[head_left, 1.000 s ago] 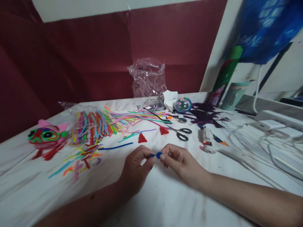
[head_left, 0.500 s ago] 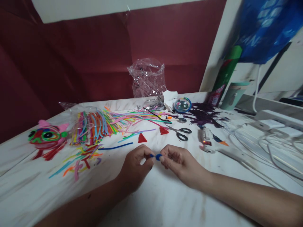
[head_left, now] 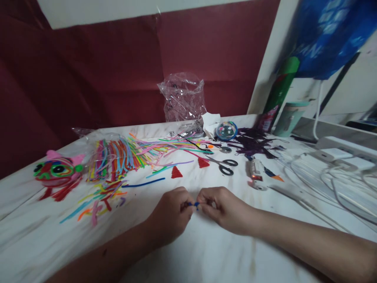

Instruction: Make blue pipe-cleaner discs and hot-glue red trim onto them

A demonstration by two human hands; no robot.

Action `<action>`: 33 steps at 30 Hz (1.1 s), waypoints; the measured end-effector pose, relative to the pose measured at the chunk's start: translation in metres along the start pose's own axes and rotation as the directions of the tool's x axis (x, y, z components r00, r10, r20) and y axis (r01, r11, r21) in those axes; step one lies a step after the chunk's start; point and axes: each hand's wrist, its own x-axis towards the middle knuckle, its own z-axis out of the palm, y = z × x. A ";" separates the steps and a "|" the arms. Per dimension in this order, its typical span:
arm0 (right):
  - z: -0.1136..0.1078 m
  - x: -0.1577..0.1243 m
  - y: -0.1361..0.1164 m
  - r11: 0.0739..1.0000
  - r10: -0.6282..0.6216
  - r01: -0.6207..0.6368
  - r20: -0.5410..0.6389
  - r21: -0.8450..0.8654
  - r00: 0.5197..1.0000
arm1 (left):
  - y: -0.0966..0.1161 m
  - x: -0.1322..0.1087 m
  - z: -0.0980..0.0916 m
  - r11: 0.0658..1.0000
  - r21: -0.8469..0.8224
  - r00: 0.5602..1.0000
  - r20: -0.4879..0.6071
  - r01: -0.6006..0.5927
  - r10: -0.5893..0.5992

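My left hand [head_left: 172, 214] and my right hand [head_left: 219, 206] meet low over the white table [head_left: 206, 255], both pinching a small blue pipe-cleaner piece [head_left: 194, 204] between thumbs and fingertips. Most of that piece is hidden by the fingers. A long blue pipe cleaner [head_left: 144, 183] lies just beyond my left hand. Two small red fuzzy triangles [head_left: 176, 172] sit farther back, and black-handled scissors [head_left: 225, 165] lie beyond my right hand.
A heap of coloured pipe cleaners [head_left: 123, 155] spreads at left, beside a red and green fuzzy figure [head_left: 55, 173]. A glue gun [head_left: 256, 173], purple scraps [head_left: 253, 143], a clear plastic bag [head_left: 182, 98], a round tin [head_left: 226, 130] and white cables [head_left: 330, 173] fill the back and right.
Both hands have sunk closer to the table and toward me, fingers closing tighter over the blue piece, so less of it shows.
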 end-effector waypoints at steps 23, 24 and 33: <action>0.007 -0.001 -0.003 0.955 0.030 0.023 -0.173 0.294 0.984 | -0.003 -0.004 0.011 0.962 -0.272 0.965 -0.242 0.029 -0.097; 0.005 -0.001 -0.004 0.972 0.011 0.028 -0.165 0.233 0.986 | -0.003 -0.003 0.010 0.973 -0.231 0.966 -0.250 0.002 -0.062; -0.004 -0.003 -0.006 0.986 -0.102 0.095 -0.046 -0.135 0.994 | -0.003 0.003 0.003 0.992 -0.122 0.997 -0.069 0.018 -0.026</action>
